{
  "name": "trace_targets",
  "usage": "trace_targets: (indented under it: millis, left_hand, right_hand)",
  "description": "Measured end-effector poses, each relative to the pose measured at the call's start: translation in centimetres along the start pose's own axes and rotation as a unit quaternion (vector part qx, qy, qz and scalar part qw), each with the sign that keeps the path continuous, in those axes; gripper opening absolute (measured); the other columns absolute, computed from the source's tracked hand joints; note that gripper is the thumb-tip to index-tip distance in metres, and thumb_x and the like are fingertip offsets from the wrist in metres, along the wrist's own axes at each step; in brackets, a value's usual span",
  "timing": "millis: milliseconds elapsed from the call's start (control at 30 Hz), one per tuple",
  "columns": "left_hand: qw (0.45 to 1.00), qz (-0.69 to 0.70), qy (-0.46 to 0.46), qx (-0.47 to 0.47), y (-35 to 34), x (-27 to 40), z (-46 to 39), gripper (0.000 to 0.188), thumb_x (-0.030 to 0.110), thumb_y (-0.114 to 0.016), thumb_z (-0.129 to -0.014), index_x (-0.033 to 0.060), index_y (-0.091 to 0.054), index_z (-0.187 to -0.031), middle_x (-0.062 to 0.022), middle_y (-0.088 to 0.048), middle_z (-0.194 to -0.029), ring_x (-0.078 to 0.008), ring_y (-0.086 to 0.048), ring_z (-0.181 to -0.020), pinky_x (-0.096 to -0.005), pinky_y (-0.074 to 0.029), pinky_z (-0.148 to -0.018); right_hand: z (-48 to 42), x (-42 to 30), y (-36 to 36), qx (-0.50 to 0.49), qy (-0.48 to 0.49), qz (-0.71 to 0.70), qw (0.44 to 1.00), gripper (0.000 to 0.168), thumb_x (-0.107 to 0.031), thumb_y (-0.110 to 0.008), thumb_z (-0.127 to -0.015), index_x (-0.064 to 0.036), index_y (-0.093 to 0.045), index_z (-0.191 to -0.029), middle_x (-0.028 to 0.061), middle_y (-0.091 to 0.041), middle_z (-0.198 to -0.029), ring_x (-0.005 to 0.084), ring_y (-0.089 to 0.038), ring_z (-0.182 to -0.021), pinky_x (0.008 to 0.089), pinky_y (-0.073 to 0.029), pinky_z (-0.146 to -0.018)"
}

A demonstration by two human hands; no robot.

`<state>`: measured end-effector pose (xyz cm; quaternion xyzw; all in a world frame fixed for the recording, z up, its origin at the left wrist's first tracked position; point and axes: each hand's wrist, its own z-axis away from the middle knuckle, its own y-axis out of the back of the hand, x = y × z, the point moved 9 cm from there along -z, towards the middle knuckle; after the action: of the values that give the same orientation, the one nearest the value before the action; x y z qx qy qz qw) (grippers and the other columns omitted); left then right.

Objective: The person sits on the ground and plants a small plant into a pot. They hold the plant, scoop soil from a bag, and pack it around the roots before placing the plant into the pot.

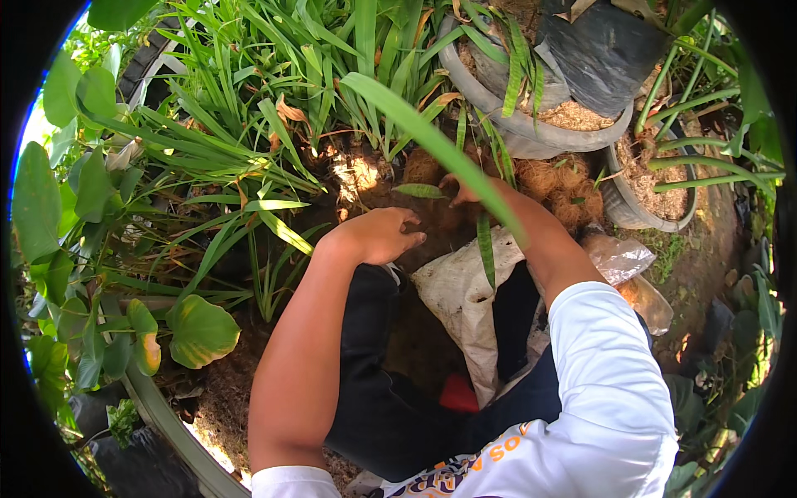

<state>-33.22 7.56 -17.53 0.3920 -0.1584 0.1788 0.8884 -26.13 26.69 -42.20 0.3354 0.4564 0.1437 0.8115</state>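
My left hand (381,235) is over dark soil (429,230) with its fingers apart and nothing in them. Across from it, my right hand (466,190) is partly covered by a long green leaf blade (429,143) that arches close to the camera. A short mottled green leaf (419,190) lies at the right fingertips; whether they pinch it is unclear. Beneath my right forearm a dirty white woven sack (457,292) spreads between my legs. A narrow mottled leaf (485,249) hangs in front of it.
Strap-leaved plants (324,81) crowd the far side. Brown fibre balls (563,187) sit beside a large grey pot (517,127) and a smaller pot (622,193). Clear plastic bags (622,261) lie right of my arm. Broad-leaved plants (202,332) border the left.
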Motion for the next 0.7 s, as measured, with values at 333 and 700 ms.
trace_targets:
  millis: [333,700]
  left_hand:
    - [0.996,-0.079,-0.044,-0.018,-2.6,3.8,-2.9,0.054,0.040,-0.059,-0.100,0.0046,-0.055,-0.142,-0.0198,-0.065,-0.133,-0.0312,-0.064,-0.121,-0.0395,-0.049,-0.102]
    - [0.976,-0.115,-0.187,-0.017,-5.6,12.6,0.4,0.048,0.032,-0.059,-0.100,0.0033,-0.057,-0.139,-0.0231,-0.066,-0.128,-0.0372,-0.063,-0.120,-0.0434,-0.049,-0.102]
  right_hand:
    - [6.9,-2.0,3.6,0.029,-0.024,0.058,0.998,0.061,-0.036,-0.078,-0.084,-0.007,-0.061,-0.135,0.0204,-0.066,-0.128,0.0378,-0.061,-0.121,0.0440,-0.049,-0.103]
    - [28.8,-6.2,7.0,-0.004,-0.062,0.222,0.973,0.048,-0.034,-0.072,-0.090,-0.009,-0.064,-0.130,0.0183,-0.068,-0.124,0.0372,-0.061,-0.121,0.0482,-0.048,-0.103]
